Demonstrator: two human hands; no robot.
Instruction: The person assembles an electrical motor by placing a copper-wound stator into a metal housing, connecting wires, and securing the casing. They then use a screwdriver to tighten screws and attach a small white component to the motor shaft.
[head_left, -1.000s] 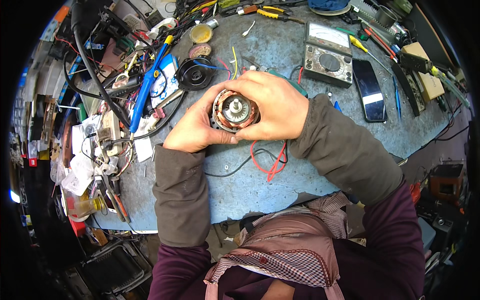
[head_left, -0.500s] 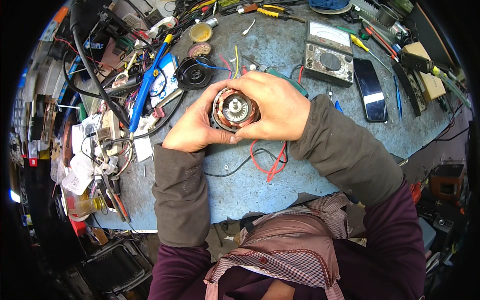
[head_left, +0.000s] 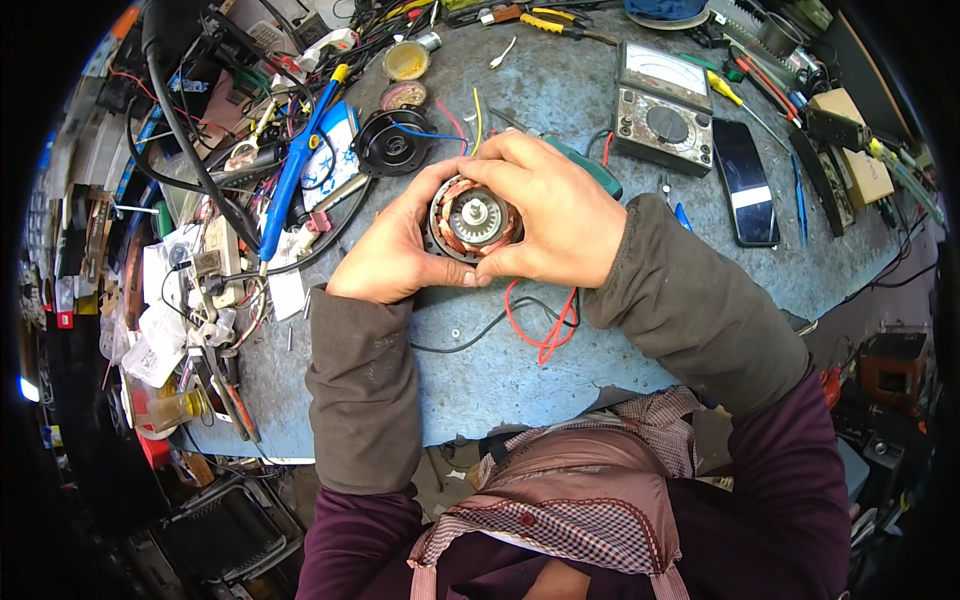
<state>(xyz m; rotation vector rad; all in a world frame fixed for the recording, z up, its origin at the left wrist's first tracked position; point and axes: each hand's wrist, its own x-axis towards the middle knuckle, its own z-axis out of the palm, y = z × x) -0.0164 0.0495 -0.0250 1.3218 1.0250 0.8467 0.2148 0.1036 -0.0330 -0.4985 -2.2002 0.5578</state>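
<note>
A round electric motor (head_left: 477, 217), with copper windings around a metal rotor and shaft, sits between my two hands on the blue workbench (head_left: 470, 400). My left hand (head_left: 392, 250) wraps its left side, thumb along the near rim. Around the right side curls my right hand (head_left: 555, 205), and the thumb tips nearly meet at the near edge. Coloured wires (head_left: 475, 120) stick up behind the motor. A black round motor cover (head_left: 390, 143) lies at the far left of it. The motor's underside and my fingertips on its far side are hidden.
An analog multimeter (head_left: 662, 120) and a phone (head_left: 745, 180) lie to the right. Red and black leads (head_left: 545, 330) loop near my right wrist. On the left, a blue soldering iron (head_left: 295, 170) rests among cables and clutter. Two small tins (head_left: 406, 62) stand at the back.
The view has shifted very slightly, so things sit a little to the right and lower. My grip on the motor looks the same.
</note>
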